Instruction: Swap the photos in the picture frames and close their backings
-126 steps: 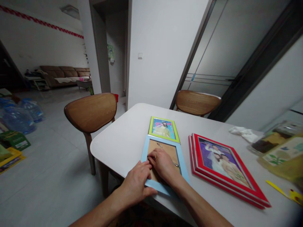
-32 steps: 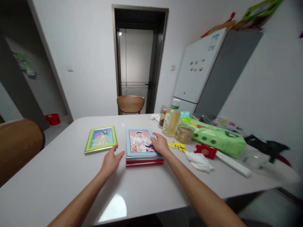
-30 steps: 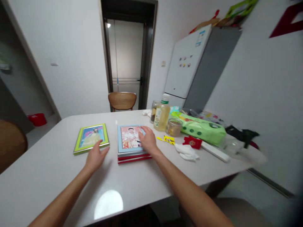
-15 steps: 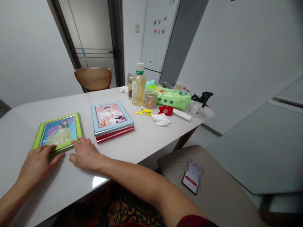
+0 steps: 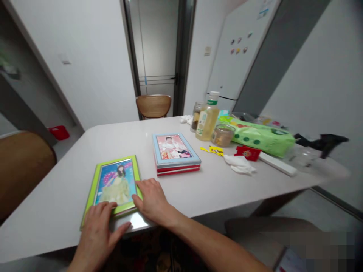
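Observation:
A green-bordered picture frame (image 5: 130,160) lies face up on the white table, showing a figure in a pale dress against blue. My left hand (image 5: 98,230) rests its fingers on the frame's near edge, with the thumb spread away from it. On the near right corner, the fingertips and thumb of my right hand (image 5: 151,198) touch the border without wrapping round it. Both hands are open. Right of this frame is a neat stack: a light-blue picture frame (image 5: 177,163) on top, with red-edged frames (image 5: 178,171) beneath.
At the table's (image 5: 113,139) right stand a drink bottle (image 5: 208,121), a glass jar (image 5: 222,135) and a green wipes pack (image 5: 261,138). Crumpled tissue (image 5: 239,164), a red card (image 5: 247,152) and a white box (image 5: 278,163) lie nearer. A wooden chair (image 5: 153,105) stands behind.
The view has swung left, bringing another chair and a red basin into sight. My hands remain at the green frame; my right thumb now touches its corner.

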The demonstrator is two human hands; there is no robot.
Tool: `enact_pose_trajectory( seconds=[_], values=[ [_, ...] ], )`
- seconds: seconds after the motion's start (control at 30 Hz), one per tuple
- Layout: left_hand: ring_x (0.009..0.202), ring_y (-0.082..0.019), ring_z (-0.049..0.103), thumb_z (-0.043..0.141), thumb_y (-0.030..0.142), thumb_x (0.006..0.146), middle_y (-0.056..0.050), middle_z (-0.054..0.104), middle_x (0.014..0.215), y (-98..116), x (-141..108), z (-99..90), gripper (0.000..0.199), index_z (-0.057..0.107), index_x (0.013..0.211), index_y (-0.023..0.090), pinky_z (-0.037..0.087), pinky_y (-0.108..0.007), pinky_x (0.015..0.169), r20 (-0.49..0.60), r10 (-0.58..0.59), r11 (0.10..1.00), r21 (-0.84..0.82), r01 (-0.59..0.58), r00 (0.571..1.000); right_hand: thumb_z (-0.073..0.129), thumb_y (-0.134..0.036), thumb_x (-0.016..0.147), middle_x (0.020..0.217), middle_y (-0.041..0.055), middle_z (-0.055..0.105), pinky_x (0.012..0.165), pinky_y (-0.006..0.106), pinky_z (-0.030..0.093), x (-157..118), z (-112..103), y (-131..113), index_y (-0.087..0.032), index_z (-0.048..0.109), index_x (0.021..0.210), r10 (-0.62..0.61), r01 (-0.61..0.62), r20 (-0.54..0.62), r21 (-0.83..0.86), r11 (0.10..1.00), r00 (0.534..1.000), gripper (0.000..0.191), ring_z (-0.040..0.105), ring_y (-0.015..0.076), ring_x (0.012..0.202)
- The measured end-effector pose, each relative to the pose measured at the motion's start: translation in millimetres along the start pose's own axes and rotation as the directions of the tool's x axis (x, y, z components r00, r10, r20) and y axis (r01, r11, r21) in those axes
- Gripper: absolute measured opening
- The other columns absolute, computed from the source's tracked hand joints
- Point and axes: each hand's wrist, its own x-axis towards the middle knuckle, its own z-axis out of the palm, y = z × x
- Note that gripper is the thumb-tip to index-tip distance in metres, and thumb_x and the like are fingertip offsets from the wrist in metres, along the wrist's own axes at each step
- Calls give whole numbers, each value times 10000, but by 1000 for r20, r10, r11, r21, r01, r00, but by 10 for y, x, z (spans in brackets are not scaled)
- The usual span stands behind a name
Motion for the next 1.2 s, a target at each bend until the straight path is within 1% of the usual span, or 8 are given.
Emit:
enact_pose_trajectory(
  seconds=[0.17,0.37,0.57,0.7,0.83,0.97,1.1,1.2],
  values=[
    [911,-270,459,637,395,609,-102,505,988,323,-93,-1,552,454,1075,162,383,-419,786,26,-10,999,-47,11,1000,458,-262,725,1007,107,591,829,346,362,-99,47,-34,-136,508,1118,126,-112,-11,385,916,992,416,500,207,923],
    [776,-230,471,606,159,594,-45,536,838,461,-122,-84,316,537,899,207,404,-354,676,155,-40,990,-127,60,987,508,-307,694,1016,81,601,851,365,382,-163,37,71,-178,512,1117,192,-165,29,644,747,981,442,535,202,934],
    [804,-218,475,550,150,630,-52,515,859,430,-14,-382,437,459,1056,189,412,-355,721,-114,-114,942,-328,71,987,543,-357,682,1121,88,551,894,393,348,-24,-120,67,-200,530,1087,265,-139,-42,767,626,963,435,484,211,1039],
    [749,-162,507,523,210,715,-9,482,821,400,154,-638,526,320,1200,220,425,-315,733,-251,-388,828,-517,216,887,521,-379,697,1142,83,537,866,407,370,107,-168,-149,-219,511,1113,139,-76,-32,708,702,990,446,483,219,1036],
    [728,-131,540,516,281,749,1,474,876,317,174,-754,586,229,1260,269,456,-265,689,-217,-572,635,-728,259,791,542,-383,677,1131,71,545,912,416,331,159,-109,-364,-234,532,1096,-45,62,-44,616,785,998,445,466,218,1055],
    [960,-169,507,500,313,757,-29,476,1085,235,145,-745,513,308,1229,259,426,-255,802,-171,-698,475,-838,270,695,597,-418,616,1194,92,493,949,436,279,127,2,-447,-233,500,1137,-214,181,-1,532,827,977,561,409,237,1115],
    [1079,-200,452,500,319,750,-64,463,1192,162,92,-575,506,332,1210,193,388,-286,881,17,-704,346,-865,363,710,657,-429,533,1256,120,420,945,464,264,88,100,-337,-231,518,1121,-279,241,45,381,893,959,636,350,283,1156],
    [1137,-209,398,483,323,759,-96,426,1240,92,0,-366,551,281,1242,149,339,-325,938,68,-652,411,-805,427,755,627,-362,591,1250,119,419,934,445,290,88,118,-176,-227,543,1086,-310,288,50,251,924,950,520,360,265,1148]
  ],
)
